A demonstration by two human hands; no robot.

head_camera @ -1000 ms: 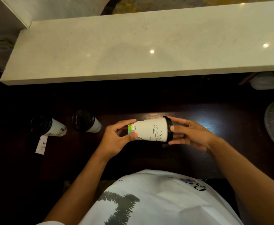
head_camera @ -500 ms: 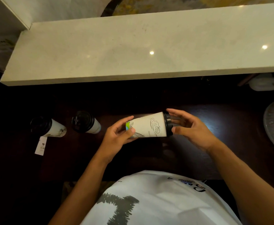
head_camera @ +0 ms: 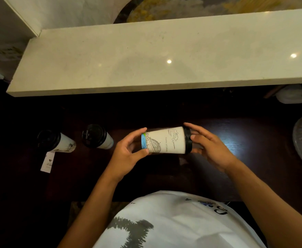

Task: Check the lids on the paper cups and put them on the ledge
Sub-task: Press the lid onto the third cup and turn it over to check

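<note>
I hold a paper cup (head_camera: 166,141) sideways above the dark counter (head_camera: 236,140), my left hand (head_camera: 128,154) pinching its base, my right hand (head_camera: 209,149) cupping its black lid (head_camera: 188,140). I should press the rim evenly. Two lidded cups (head_camera: 96,136) wait at left; the pale ledge (head_camera: 146,56) beyond is unobstructed.

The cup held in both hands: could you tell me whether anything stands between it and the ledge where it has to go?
Nothing visible does. The cup lies sideways between the left hand and right hand; the ledge beyond it is bare, with only dark countertop between.
</note>
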